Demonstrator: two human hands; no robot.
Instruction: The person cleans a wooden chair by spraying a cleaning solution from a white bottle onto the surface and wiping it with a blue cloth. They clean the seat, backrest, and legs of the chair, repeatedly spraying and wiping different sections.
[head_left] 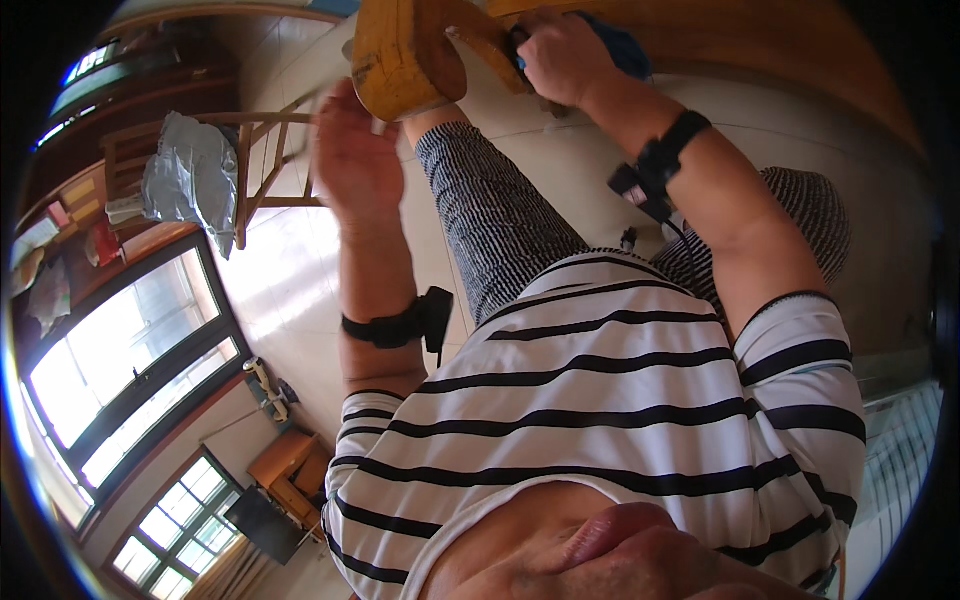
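A worn yellow-brown wooden armrest [405, 65] with a rounded, curled end stands at the top middle. Just left of its lower end is my left hand [360, 165], palm showing and fingers raised, slightly blurred; I see nothing in it. Some of its fingertips are close to the wood, and touch cannot be made out. To the right, my right hand [562, 58] is closed beside the wooden frame, its fingers curled over. A blue cloth [622, 48] bunches out from behind this hand, which appears to grip it. Part of the cloth is hidden by the hand.
A broad wooden surface [760, 35] runs along the top right. On the left stands a wooden chair [245, 180] with a silver-grey plastic bag [190, 175] on it. Pale floor tiles [285, 260] lie between. Large windows [130, 350] and a wooden cabinet [290, 465] are farther left.
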